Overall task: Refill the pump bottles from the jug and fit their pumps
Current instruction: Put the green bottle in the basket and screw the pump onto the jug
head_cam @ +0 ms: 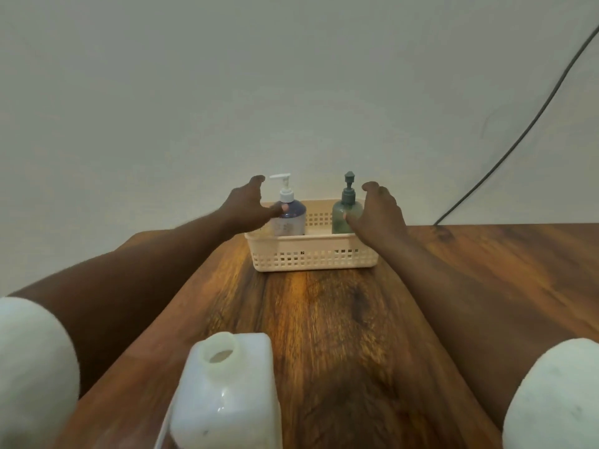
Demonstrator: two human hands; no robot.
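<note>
Two pump bottles stand upright in a cream perforated basket (311, 256) at the far side of the wooden table. The left one is a purple bottle (290, 218) with a white pump. The right one is a green bottle (344, 215) with a dark green pump. My left hand (248, 207) reaches over the basket's left end, fingers spread, thumb touching the purple bottle's shoulder. My right hand (379, 210) is spread beside the green bottle, thumb against its side. Near me stands a white plastic jug (227, 393) with its neck uncapped.
The wooden table (340, 335) runs up to a plain pale wall. A dark cable (518, 137) hangs down the wall at the right and meets the table's back edge. White sleeves show at the bottom corners.
</note>
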